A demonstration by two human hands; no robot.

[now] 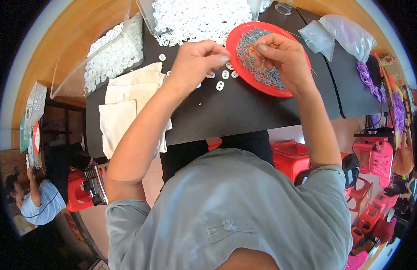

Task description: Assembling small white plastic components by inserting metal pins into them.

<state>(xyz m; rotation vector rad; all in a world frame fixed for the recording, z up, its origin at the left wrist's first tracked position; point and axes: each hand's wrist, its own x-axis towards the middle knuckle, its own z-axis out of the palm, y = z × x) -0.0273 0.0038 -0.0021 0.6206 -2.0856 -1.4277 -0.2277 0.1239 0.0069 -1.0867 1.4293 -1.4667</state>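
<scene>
My left hand (200,60) hovers over the black table (244,108), its fingertips pinched on a small white plastic ring near several loose white rings (222,75). My right hand (280,56) is over a red plate (267,86) heaped with thin multicoloured strands (249,47); its thumb and forefinger pinch a few of those strands. The two hands are close together at the plate's left rim. What sits between the right fingers is too small to make out further.
Clear tubs of white rings stand at the back left (111,54) and back centre (195,18). Folded beige cloths (127,99) lie at the table's left. Clear plastic bags (343,36) and purple pieces (368,78) lie right. Red plastic stools (374,157) stand below; another person (35,202) sits lower left.
</scene>
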